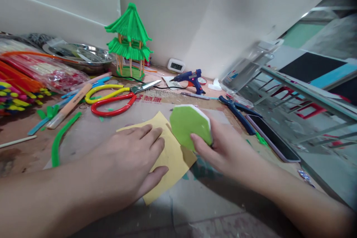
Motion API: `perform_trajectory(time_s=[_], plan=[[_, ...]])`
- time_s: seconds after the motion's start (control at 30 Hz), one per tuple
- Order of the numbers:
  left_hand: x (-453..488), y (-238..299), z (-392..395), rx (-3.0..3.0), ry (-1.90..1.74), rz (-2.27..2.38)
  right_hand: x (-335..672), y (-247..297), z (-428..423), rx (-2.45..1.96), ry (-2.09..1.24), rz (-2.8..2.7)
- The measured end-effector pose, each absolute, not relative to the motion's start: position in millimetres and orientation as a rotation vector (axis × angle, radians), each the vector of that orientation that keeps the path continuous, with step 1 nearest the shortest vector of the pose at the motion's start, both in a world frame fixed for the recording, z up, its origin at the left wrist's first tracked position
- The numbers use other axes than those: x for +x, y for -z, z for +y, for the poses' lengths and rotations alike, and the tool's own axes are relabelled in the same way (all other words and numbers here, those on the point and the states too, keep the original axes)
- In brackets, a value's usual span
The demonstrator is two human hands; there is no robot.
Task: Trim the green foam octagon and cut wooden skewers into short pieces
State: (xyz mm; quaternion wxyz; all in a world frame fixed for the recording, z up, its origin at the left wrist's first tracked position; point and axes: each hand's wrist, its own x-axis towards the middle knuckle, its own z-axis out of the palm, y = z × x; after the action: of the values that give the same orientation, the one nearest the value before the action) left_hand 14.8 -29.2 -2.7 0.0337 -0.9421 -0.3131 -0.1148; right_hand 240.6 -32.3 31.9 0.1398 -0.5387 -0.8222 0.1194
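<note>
My left hand (136,160) lies over a sheet of yellow paper (170,156), fingers stretched out and pressing it onto the table mat. Between the thumb and fingers of my right hand (220,141) is a green octagonal piece (189,124) with a thick white edge. It is tilted up over the right part of the paper, its green face toward me. The fingers behind it are hidden. Beyond the paper rest scissors (115,98) with one yellow and one red handle. A green pipe cleaner strip (63,139) curves left of my left hand.
At the back stands a green-roofed pavilion model (130,44), near a small digital clock (176,66) and a blue glue gun (189,79). Dark-handled pliers (240,113) and a phone (273,137) lie at right. Bundled pipe cleaners (21,85) and a metal bowl (92,57) are at left.
</note>
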Motion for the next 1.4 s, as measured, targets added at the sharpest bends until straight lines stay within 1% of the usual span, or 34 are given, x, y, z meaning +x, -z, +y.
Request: perform_trajectory(time_s=[0.13,0.3,0.47,0.53,0.63,0.73,0.83,0.93,1.13,1.23,1.4], plan=[[17,0,-28,-2.909,0.316,-0.976,247,-47,-46,-1.535,-0.288,-2.476],[15,-1,-28,-2.908,0.304,-0.967,242,-37,-38,-1.504,-0.380,-2.274],[14,-1,-28,-2.897,0.319,-0.951,245,-41,-35,-1.520,-0.446,-2.416],[15,-2,-29,-2.893,0.327,-0.956,251,-49,-36,-1.499,-0.582,-2.335],[14,-4,-30,-2.883,0.333,-0.950,258,-52,-29,-1.412,-0.922,-1.850],[13,-2,-27,-2.881,0.371,-0.982,257,-41,-17,-1.177,-1.292,-1.332],[11,3,-14,-2.960,0.453,-1.091,250,-25,-11,-1.015,-1.591,-1.035],[8,7,2,-3.065,0.626,-1.165,242,-12,-13,-0.930,-1.767,-0.956],[4,2,6,-3.135,1.351,-0.968,233,-2,-21,-0.837,-1.942,-0.999],[7,-1,0,-3.142,1.501,-0.966,232,0,-21,-0.854,-1.984,-0.994],[14,-3,-6,-3.140,1.629,-1.186,231,3,-19,-0.851,-2.007,-1.053]])
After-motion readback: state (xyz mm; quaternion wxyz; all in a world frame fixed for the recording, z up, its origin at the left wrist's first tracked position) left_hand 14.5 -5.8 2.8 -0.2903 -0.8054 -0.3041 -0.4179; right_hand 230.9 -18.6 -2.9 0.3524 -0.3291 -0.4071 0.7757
